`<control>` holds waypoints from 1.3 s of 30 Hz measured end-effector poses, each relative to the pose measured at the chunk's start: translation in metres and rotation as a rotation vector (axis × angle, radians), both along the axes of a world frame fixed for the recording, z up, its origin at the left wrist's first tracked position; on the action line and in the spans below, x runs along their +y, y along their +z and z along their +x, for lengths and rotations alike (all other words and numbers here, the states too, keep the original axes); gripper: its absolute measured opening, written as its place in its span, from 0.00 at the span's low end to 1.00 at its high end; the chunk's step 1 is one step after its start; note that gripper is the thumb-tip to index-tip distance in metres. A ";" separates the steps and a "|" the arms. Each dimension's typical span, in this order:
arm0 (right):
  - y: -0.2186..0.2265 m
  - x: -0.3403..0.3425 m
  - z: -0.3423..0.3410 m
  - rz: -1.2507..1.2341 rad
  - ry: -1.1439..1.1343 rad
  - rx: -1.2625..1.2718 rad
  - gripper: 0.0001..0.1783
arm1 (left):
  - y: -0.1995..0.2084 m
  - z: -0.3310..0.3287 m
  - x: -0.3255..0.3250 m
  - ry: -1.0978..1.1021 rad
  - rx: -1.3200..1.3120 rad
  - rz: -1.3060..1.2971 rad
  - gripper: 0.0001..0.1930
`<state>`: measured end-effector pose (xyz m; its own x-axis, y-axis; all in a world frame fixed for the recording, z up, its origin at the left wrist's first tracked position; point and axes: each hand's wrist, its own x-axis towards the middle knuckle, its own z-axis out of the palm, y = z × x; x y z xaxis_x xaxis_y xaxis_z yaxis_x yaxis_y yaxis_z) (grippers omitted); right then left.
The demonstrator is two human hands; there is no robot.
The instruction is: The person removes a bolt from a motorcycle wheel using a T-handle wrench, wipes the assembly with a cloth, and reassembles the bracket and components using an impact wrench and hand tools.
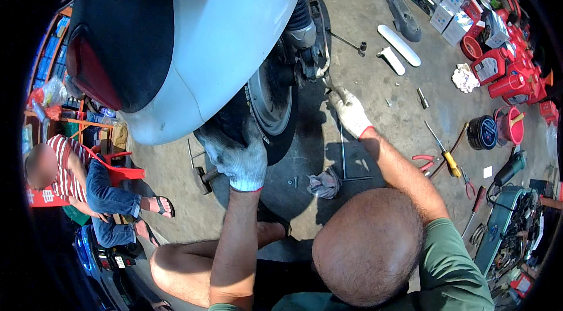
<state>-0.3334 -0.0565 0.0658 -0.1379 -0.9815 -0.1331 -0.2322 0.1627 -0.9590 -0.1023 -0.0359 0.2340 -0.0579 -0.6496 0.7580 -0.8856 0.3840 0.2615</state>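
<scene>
A scooter with a pale blue-white body panel [226,29] and a black rear section [132,35] stands in front of me. My left hand [237,155], in a grey-white knit glove, grips the black tyre of its wheel [270,100] from behind, just below the panel's edge; some fingers are lost in the shadow there. My right hand [350,113], in a white glove, reaches to the right of the wheel. Its fingers are curled together near the lower end of a pale hose [324,56]. Whatever lies between those fingertips is too small to make out.
A bent metal wrench [355,179], a crumpled rag [324,183] and a mallet-like tool [205,179] lie near the wheel. Farther right are a yellow-handled screwdriver [450,161], pliers [425,161], white panels [399,47] and red jugs [507,85]. A person [73,164] sits at left.
</scene>
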 end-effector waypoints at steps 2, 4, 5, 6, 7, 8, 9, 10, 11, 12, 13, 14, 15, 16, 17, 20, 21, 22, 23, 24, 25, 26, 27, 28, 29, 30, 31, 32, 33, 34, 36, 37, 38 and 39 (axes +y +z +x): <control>0.008 -0.006 -0.003 -0.094 0.005 0.106 0.25 | 0.001 0.001 0.002 0.011 0.005 0.021 0.38; 0.006 -0.012 -0.010 -0.192 -0.045 0.139 0.24 | 0.004 -0.005 0.001 -0.016 0.049 0.058 0.38; 0.005 -0.013 -0.016 -0.173 -0.023 0.129 0.23 | 0.005 -0.008 0.001 -0.028 0.070 0.077 0.39; 0.015 -0.013 -0.012 -0.153 0.015 0.104 0.23 | 0.003 -0.003 0.002 -0.017 0.081 0.077 0.38; 0.022 -0.014 -0.011 -0.134 0.045 0.086 0.22 | 0.003 -0.002 0.003 -0.013 0.096 0.075 0.38; 0.024 -0.017 -0.008 -0.152 0.061 0.148 0.21 | 0.003 -0.001 0.004 -0.009 0.111 0.072 0.38; 0.022 -0.019 -0.011 -0.174 0.059 0.173 0.21 | 0.002 -0.003 0.003 -0.001 0.121 0.073 0.40; 0.019 -0.021 -0.013 -0.196 0.057 0.199 0.21 | 0.002 -0.005 0.001 0.006 0.132 0.073 0.41; 0.016 -0.022 -0.015 -0.217 0.053 0.225 0.21 | 0.001 -0.007 0.000 0.012 0.144 0.074 0.43; 0.012 -0.021 -0.014 -0.252 0.008 0.199 0.21 | 0.000 -0.008 -0.001 0.018 0.116 0.071 0.43; 0.008 -0.018 -0.012 -0.286 -0.039 0.175 0.21 | -0.002 -0.009 -0.001 0.021 0.090 0.068 0.43; 0.004 -0.014 -0.012 -0.320 -0.089 0.154 0.21 | -0.003 -0.012 -0.003 0.021 0.065 0.064 0.44; 0.011 -0.009 -0.004 -0.139 -0.057 -0.091 0.17 | -0.003 -0.009 -0.003 0.018 0.054 0.061 0.44; 0.029 -0.003 0.007 0.046 -0.018 -0.335 0.15 | -0.003 -0.003 -0.001 0.020 0.040 0.059 0.44; 0.049 0.004 0.018 0.236 0.021 -0.577 0.14 | -0.002 0.002 0.001 0.021 0.025 0.057 0.44; 0.088 0.019 0.023 0.427 0.048 -1.254 0.14 | -0.003 0.002 0.000 0.012 0.042 0.056 0.43; 0.097 0.019 0.022 0.428 0.054 -1.392 0.14 | -0.002 0.002 -0.001 0.001 0.023 0.047 0.43; 0.101 0.024 0.022 0.439 0.017 -1.273 0.14 | -0.001 0.004 -0.001 -0.008 0.004 0.038 0.42; 0.095 0.028 0.024 0.387 0.002 -1.137 0.14 | -0.001 0.005 -0.001 -0.013 -0.018 0.029 0.42; 0.083 0.030 0.022 0.332 -0.011 -0.999 0.14 | 0.001 0.002 -0.003 -0.026 0.015 0.027 0.41; 0.066 0.033 0.019 0.282 -0.032 -0.860 0.14 | 0.001 -0.002 -0.003 -0.042 0.048 0.031 0.41; 0.049 0.029 0.012 0.298 -0.020 -0.758 0.14 | 0.000 -0.006 -0.002 -0.056 0.080 0.035 0.41; 0.044 0.026 0.011 0.201 0.005 -0.606 0.15 | 0.001 -0.005 -0.002 -0.053 0.090 0.050 0.41; 0.040 0.023 0.010 0.105 0.031 -0.454 0.15 | 0.002 -0.003 -0.001 -0.049 0.098 0.065 0.40; 0.036 0.017 0.009 0.010 0.058 -0.303 0.15 | 0.002 -0.001 0.001 -0.043 0.106 0.079 0.40; 0.018 0.005 -0.007 -0.080 0.090 0.042 0.22 | 0.002 -0.008 -0.001 -0.053 0.130 0.092 0.40; 0.012 -0.002 -0.010 -0.108 0.088 0.045 0.22 | 0.004 -0.008 -0.003 -0.047 0.150 0.100 0.41; 0.007 -0.007 -0.012 -0.135 0.085 0.049 0.23 | 0.004 -0.009 -0.004 -0.043 0.172 0.108 0.41; 0.008 -0.011 -0.010 -0.161 0.089 0.045 0.23 | 0.004 -0.008 -0.002 -0.028 0.156 0.094 0.41; 0.009 -0.014 -0.012 -0.158 0.129 0.073 0.23 | 0.003 -0.007 -0.001 -0.015 0.142 0.079 0.40; 0.011 -0.015 -0.009 -0.107 0.124 -0.056 0.22 | 0.000 -0.004 -0.001 -0.017 0.110 0.037 0.40; 0.011 -0.016 -0.008 -0.080 0.121 -0.120 0.22 | -0.001 -0.002 -0.003 -0.032 0.092 0.010 0.40; 0.011 -0.016 -0.006 -0.050 0.113 -0.194 0.21 | -0.001 -0.001 -0.004 -0.049 0.074 -0.017 0.40; 0.012 -0.013 -0.004 -0.018 0.104 -0.266 0.21 | -0.003 -0.002 -0.003 -0.028 0.085 -0.004 0.40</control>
